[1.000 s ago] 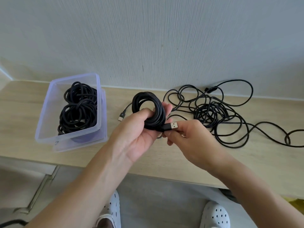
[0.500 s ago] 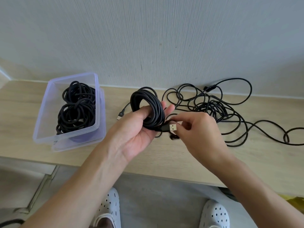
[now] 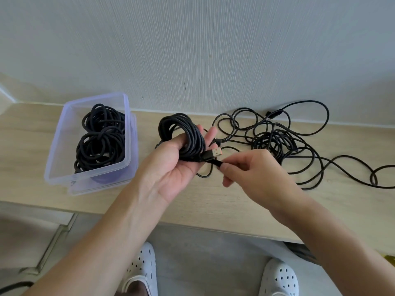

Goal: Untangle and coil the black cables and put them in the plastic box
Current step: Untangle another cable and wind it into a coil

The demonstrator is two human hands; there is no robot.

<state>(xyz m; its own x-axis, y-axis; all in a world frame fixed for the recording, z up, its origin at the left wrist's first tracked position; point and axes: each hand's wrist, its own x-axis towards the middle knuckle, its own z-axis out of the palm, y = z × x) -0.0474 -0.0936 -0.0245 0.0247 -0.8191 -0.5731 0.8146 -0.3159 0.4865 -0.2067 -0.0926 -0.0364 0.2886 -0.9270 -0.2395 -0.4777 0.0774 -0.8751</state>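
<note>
One coiled black cable (image 3: 181, 135) is held above the worktop's (image 3: 235, 206) middle, the palm-up left hand (image 3: 171, 169) clamping it with a thumb hooked through. The right hand (image 3: 252, 169) pinches its end behind the USB plug (image 3: 214, 153). One loose tangle (image 3: 277, 142) sprawls rightward; two coils (image 3: 100, 142) (tightly packed) fill the plastic box (image 3: 56, 142) near the left edge.

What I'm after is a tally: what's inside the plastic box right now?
The plastic box holds coiled black cables, at least two bundles overlapping. The exact count and whatever lies under them on the box floor are covered by the coils themselves.
</note>
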